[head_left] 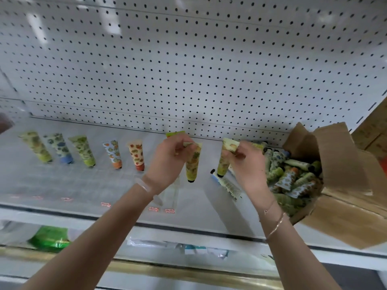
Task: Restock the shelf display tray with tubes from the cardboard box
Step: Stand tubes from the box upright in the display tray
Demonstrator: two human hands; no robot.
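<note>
My left hand (167,158) pinches the crimped end of a yellow-orange patterned tube (192,166), which hangs cap-down over the clear display tray (83,185). My right hand (248,162) holds a yellow-green tube (223,162) by its flat end, also cap-down, just left of the open cardboard box (335,164). The box at the right is full of several loose tubes (293,176). Several tubes (83,151) stand cap-down in a row along the tray's left half. A white tube with a blue end (227,185) lies flat under my right hand.
A white pegboard wall (188,70) backs the shelf. Red price tags (105,204) run along the shelf's front edge. A lower shelf holds a green packet (50,239) and clear wrapped goods (188,248). More cardboard boxes (372,135) stand at the far right.
</note>
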